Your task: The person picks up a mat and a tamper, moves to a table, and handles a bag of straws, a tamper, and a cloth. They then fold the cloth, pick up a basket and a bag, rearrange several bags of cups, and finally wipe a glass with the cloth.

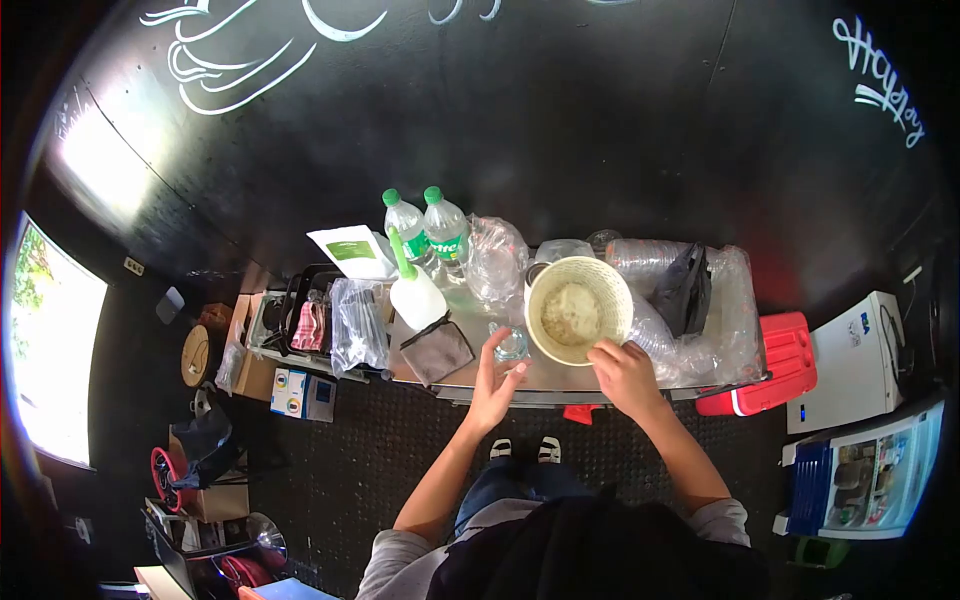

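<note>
My left fingers (497, 352) spread open against the glass (511, 343) at the surface's (560, 379) front edge. My right fingers (604, 351) grip the tilted bowl's (578, 312) rim just beside it. Pouring seems in hand; the next move needs the glass steadied.

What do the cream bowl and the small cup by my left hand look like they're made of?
The cream bowl looks like matte plastic: opaque, even colour, thin rim, though ceramic is possible. The small cup is see-through with glints: glass or clear hard plastic, too small to tell.
</note>
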`<action>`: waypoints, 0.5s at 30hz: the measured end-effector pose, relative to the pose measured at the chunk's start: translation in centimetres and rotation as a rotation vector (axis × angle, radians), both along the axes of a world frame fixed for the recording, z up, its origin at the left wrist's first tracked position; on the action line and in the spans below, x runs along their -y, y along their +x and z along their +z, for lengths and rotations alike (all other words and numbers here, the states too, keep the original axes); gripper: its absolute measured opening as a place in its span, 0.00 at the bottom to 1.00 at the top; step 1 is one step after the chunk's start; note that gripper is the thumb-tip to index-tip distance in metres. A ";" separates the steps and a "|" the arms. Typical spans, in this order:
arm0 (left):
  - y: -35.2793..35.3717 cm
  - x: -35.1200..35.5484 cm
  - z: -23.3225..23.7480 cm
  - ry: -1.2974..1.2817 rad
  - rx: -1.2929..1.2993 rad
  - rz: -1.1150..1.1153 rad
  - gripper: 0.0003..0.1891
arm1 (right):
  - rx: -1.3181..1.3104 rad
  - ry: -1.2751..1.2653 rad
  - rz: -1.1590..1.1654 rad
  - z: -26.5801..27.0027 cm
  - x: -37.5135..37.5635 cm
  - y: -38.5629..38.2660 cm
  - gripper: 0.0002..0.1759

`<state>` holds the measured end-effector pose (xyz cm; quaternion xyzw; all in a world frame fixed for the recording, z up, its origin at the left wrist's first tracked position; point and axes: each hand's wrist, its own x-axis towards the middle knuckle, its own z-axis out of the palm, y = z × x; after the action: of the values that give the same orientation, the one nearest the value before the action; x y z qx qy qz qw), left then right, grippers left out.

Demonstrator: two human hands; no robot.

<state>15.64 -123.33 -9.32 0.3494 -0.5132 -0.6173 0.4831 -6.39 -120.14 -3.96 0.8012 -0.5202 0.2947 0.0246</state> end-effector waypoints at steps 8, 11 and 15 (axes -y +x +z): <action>0.0 1.8 0.8 0.149 -0.045 0.067 0.27 | -0.019 -0.089 0.181 1.2 1.3 2.7 0.12; 2.7 2.9 1.3 0.117 -0.048 0.222 0.25 | 0.207 -0.182 0.147 3.1 2.3 2.5 0.15; 5.4 2.7 2.4 0.202 -0.090 0.316 0.28 | 0.448 -0.231 -0.026 2.5 3.7 -1.6 0.15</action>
<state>21.07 -126.06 -6.91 0.4444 -0.3653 -0.5973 0.5588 -8.01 -123.86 -1.43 0.7011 -0.4858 0.5220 0.0041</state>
